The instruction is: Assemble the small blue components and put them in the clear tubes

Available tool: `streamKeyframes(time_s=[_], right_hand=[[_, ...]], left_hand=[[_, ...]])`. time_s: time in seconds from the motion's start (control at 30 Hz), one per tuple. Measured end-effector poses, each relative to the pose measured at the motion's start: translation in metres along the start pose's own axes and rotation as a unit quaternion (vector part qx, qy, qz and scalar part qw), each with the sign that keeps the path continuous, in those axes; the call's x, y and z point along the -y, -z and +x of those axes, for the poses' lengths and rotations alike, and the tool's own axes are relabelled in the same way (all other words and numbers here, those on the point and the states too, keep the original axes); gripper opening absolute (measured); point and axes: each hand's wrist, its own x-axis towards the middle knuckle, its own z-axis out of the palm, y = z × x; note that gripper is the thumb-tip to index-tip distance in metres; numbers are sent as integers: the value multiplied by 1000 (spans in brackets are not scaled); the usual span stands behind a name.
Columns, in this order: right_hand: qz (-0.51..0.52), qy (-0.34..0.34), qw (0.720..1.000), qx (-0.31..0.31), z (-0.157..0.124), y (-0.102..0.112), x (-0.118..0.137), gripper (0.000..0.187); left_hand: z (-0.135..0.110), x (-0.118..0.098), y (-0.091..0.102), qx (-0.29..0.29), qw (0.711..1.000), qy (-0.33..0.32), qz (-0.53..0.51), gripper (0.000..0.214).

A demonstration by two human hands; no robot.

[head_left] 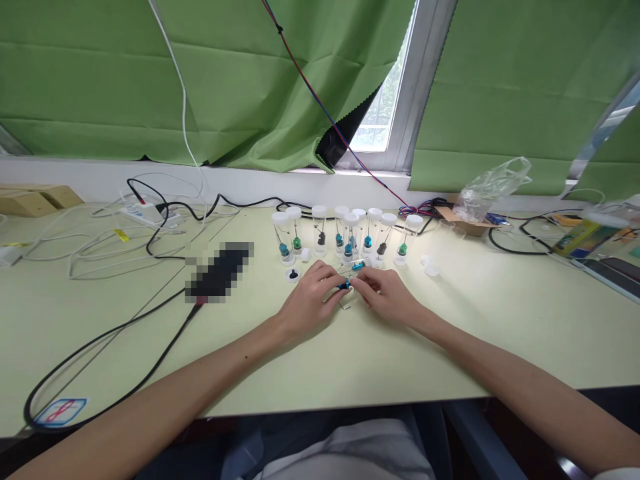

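Note:
Between the fingertips of my left hand (316,291) is a small blue and black cylindrical part (344,285). My right hand (389,295) pinches at the right end of that same part; its curled fingers hide some of it. Just beyond the fingers lies a second blue part (358,266) with a thin metal rod. On the table under my hands is a small L-shaped metal piece (345,307), perhaps a hex key. A round white cap with a black knob (293,275) sits to the left of my left hand.
Several clear tubes with white lids (320,230) stand behind my hands, with blue, green or black parts inside. White caps (430,266) lie to the right. A pixelated dark device (220,272) with a black cable is on the left. A cardboard box (467,223) holds a plastic bag.

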Motion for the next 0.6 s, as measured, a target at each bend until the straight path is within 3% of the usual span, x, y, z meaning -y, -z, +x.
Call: streamKeyframes(time_s=[0.6], right_hand=[[4, -8, 1000, 21, 0, 1, 0, 35]], left_hand=[[0, 1, -1, 5, 1000, 11, -2, 11]])
